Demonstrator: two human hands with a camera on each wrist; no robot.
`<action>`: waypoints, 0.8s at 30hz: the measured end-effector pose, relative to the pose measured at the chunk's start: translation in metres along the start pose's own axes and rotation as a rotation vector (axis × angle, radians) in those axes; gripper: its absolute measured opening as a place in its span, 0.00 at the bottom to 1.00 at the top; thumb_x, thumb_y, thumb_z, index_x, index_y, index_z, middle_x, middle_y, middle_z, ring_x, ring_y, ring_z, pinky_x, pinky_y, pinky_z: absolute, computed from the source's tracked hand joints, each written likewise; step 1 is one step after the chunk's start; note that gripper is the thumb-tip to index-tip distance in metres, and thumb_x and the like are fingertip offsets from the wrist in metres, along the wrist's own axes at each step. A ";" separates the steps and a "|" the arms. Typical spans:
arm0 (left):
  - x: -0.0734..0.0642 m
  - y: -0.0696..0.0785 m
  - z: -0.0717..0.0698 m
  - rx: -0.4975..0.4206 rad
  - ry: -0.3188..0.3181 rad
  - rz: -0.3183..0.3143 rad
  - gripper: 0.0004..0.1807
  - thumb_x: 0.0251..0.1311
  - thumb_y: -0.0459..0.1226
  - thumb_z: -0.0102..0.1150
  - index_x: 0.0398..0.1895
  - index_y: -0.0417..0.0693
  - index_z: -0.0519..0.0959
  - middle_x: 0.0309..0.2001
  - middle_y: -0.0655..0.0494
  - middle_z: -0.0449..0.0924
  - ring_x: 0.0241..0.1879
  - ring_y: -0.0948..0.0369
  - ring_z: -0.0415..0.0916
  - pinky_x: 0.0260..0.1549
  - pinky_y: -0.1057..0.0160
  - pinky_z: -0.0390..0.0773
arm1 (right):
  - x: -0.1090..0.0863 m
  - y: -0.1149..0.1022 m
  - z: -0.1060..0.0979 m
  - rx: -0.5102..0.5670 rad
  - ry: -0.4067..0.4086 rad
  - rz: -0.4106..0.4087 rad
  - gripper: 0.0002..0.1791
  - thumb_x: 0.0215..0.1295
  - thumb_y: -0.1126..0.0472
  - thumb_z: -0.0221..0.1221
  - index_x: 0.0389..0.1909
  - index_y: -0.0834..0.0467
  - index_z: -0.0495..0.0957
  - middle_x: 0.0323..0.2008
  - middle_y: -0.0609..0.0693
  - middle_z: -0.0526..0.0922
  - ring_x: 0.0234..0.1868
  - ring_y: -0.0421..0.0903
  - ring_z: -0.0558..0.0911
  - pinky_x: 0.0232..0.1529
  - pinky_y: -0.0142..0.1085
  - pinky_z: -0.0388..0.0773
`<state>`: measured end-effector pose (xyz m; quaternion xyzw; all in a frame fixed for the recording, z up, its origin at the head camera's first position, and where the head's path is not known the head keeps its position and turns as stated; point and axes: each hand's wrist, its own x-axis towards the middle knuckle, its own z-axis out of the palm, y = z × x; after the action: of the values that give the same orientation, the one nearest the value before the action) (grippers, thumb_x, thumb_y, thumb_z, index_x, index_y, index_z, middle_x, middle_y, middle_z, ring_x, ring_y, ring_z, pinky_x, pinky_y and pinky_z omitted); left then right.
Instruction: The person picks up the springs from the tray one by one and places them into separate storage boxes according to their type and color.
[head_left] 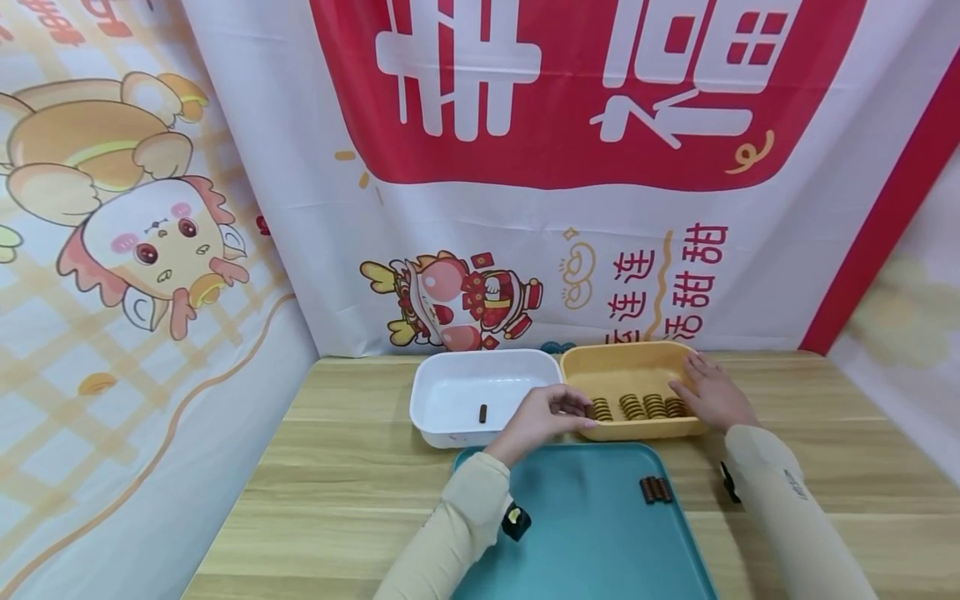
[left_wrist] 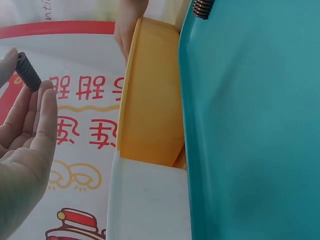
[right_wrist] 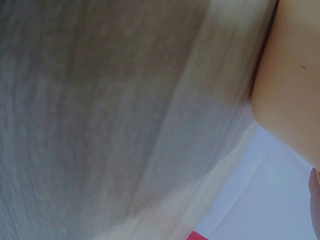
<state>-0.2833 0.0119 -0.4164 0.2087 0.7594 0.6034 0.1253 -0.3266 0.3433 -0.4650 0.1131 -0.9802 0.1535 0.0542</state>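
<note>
My left hand [head_left: 543, 421] is over the near left corner of the yellow box [head_left: 622, 428]. In the left wrist view, the thumb and fingertips of this left hand [left_wrist: 27, 135] pinch a dark ridged stick [left_wrist: 28, 72] at its two ends. Striped gold-and-brown pieces [head_left: 632, 407] stand in several short rows along the box's near side. At the box's right end, my right hand [head_left: 716, 392] rests on the rim with extended fingers reaching over it. Only a fingertip [right_wrist: 315, 195] of it shows in the right wrist view, beside the box wall [right_wrist: 295, 75].
A white box [head_left: 450, 437] with one small brown stick [head_left: 483, 413] inside adjoins the yellow box on the left. Nearer me lies a teal tray [head_left: 577, 533], with brown ridged sticks [head_left: 656, 490] side by side near its right edge. A printed cloth [head_left: 480, 217] hangs behind the wooden table [head_left: 330, 467].
</note>
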 end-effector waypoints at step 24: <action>0.002 -0.009 -0.023 -0.067 0.048 -0.016 0.15 0.52 0.36 0.69 0.44 0.45 0.81 0.39 0.58 0.82 0.40 0.65 0.79 0.43 0.67 0.79 | 0.000 -0.003 -0.002 -0.013 -0.002 -0.003 0.40 0.74 0.44 0.40 0.66 0.77 0.50 0.68 0.73 0.48 0.70 0.67 0.46 0.68 0.58 0.41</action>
<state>-0.2967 -0.0084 -0.4191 0.1839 0.7431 0.6323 0.1186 -0.3260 0.3412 -0.4622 0.1141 -0.9810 0.1471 0.0541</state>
